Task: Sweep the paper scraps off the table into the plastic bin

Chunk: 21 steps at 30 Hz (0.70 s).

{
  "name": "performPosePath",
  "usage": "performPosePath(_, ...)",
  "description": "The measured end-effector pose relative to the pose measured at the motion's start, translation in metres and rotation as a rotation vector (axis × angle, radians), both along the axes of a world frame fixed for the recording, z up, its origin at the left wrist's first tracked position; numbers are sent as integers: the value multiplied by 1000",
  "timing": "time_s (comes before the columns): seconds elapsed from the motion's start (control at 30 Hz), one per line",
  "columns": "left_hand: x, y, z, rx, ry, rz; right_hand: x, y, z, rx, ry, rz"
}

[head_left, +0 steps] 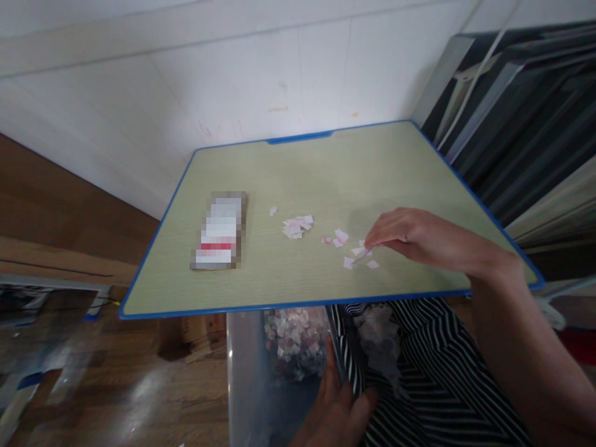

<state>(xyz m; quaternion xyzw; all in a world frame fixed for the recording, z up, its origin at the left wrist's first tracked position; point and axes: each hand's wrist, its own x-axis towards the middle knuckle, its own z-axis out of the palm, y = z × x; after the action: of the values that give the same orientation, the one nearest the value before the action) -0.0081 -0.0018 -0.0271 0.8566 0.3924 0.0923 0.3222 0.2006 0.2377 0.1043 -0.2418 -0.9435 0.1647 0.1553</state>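
Note:
Over the right half of the folding table (386, 161), my right hand (400, 233) is pinched on a thin, pale, pointed thing (361, 256) whose exact kind I cannot make out. Its tip is among several small white paper pieces (348, 263), some with pink marks. A denser pile of paper pieces (298, 227) lies left of them, with one single piece (273, 211) beyond it. Below the table's front edge, my left hand (338, 400), slightly blurred, is on the rim of a translucent plastic bin (246, 372), with its fingers around the rim. Many paper pieces (298, 332) lie in the bin.
A pixelated, phone-shaped object (218, 230) lies on the table's left side. Striped cloth (433, 372) covers my lap, with more pale pieces (379, 338) on it. Dark flat panels (526, 99) lean at the right. A white wall (279, 74) stands behind; cardboard (195, 329) is below.

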Motion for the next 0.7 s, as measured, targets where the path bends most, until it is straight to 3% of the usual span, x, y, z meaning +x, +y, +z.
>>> performPosePath(0.27, 0, 0, -2, 16, -10, -11, -4, 0, 3, 143, -19, -63)
performPosePath(0.7, 3, 3, 4, 73, 19, 13, -24, -3, 0, 164, -34, -46)
